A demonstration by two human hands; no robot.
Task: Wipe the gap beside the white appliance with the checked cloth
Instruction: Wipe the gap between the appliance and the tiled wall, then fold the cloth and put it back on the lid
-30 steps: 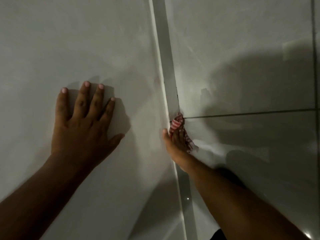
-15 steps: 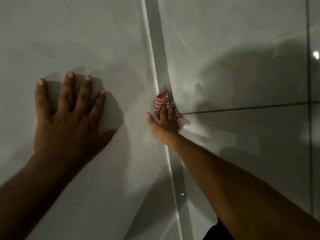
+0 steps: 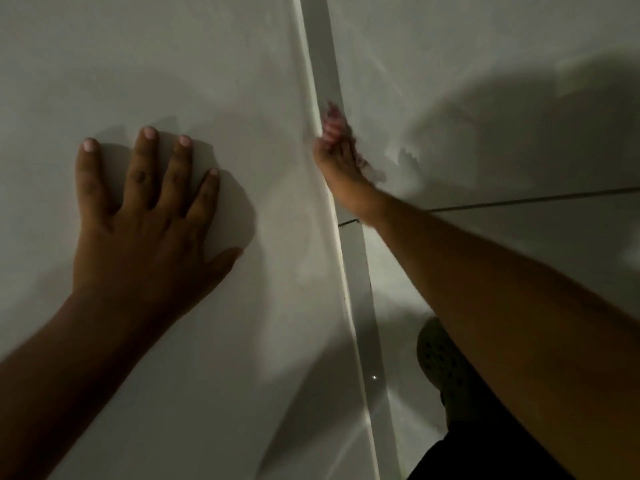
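Observation:
The white appliance [image 3: 207, 81] fills the left half of the view as a smooth pale surface. My left hand [image 3: 145, 216] lies flat on it with fingers spread. Along the appliance's right edge runs a narrow grey gap [image 3: 325, 64]. My right hand [image 3: 343, 171] is pressed into that gap, fingers closed on the red-and-white checked cloth [image 3: 332, 124], which bunches out above the fingertips and trails by the wrist. The cloth and hand are motion-blurred.
A glossy tiled wall [image 3: 485, 98] rises to the right of the gap, with a dark grout line [image 3: 536, 197] crossing it. A dark perforated clog [image 3: 440, 362] on a foot shows at the lower right, under my right forearm.
My right hand has slid the cloth further up along the gap, from just by the grout line to well above it. My left hand stays flat on the appliance.

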